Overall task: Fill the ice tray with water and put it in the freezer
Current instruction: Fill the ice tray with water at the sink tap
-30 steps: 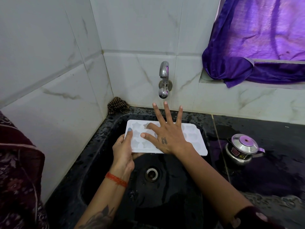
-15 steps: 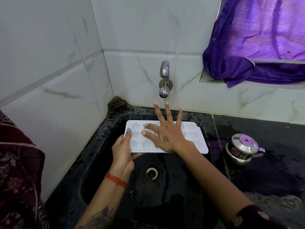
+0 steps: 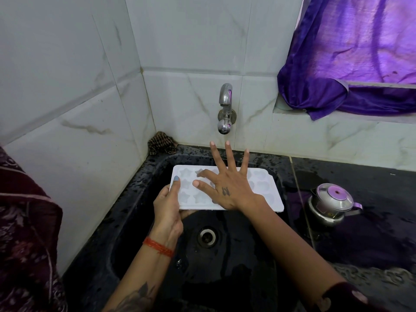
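Landmark: black sink (image 3: 126, 221), wet, its drain (image 3: 207, 236) set in the basin floor.

1. Patterned maroon fabric (image 3: 24, 233) — nearest the camera, left of the sink, against the tiled wall.
2. Left hand (image 3: 167, 207) — above the sink's left half, just left of the drain. It grips the left end of the ice tray: thumb laid on the top face, the other fingers curled underneath and mostly hidden. Red thread band (image 3: 157, 246) on the wrist.
3. Right hand (image 3: 227, 188) — above the middle of the sink, palm down over the tray, all 5 fingers straight and spread wide, holding nothing. Whether the palm touches the tray cannot be told. Small tattoo on its back.
4. Ice tray (image 3: 267, 194) — white, with star-shaped and rounded moulds, held roughly level over the far half of the sink, beyond the drain and below the tap. Whether the moulds hold water cannot be told.
5. Steel kettle (image 3: 331, 203) with lid — on the wet black counter, right of the sink.
6. Brown cloth (image 3: 161, 143) — bunched at the sink's far left corner.
7. Tap (image 3: 225, 109) — on the tiled wall behind the sink; no stream visible.
8. Purple cloth (image 3: 351, 52) — draped over a ledge, far right of the sink.
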